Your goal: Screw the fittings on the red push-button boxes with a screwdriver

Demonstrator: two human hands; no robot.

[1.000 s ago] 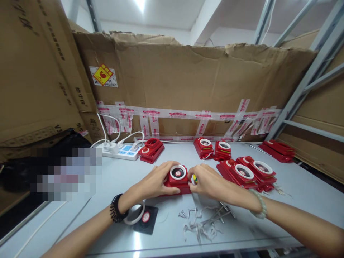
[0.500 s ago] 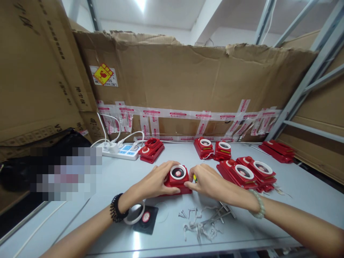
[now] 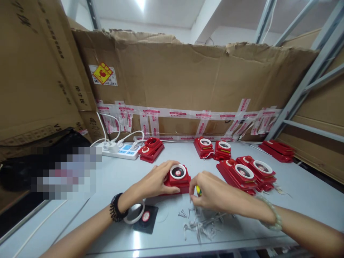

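Note:
My left hand (image 3: 157,180) is wrapped round a red alarm box (image 3: 182,187), thumb along its front and fingers at the back. The box lies on the table, its white ring and dark round disc facing up. Just right of the box, my right hand (image 3: 212,191) is closed round a yellow-and-green handle (image 3: 198,190), apparently a screwdriver's; its tip is hidden. Loose screws (image 3: 182,214) and a heap of metal bits with white strings (image 3: 200,229) lie below that hand. By my left wrist are a white ring with a clear disc (image 3: 134,214) and a dark square sheet (image 3: 150,224).
Several more red alarm boxes (image 3: 233,173) stand to the right and at the back. A red housing (image 3: 152,150) sits beside a white power strip (image 3: 126,154) with plugs and cables. Tall cardboard (image 3: 188,79) closes off the back; metal shelf posts (image 3: 303,71) rise at the right.
My right hand has moved down and slightly right, away from the box's right side, with the handle still in it. The left hand and the box have stayed in place.

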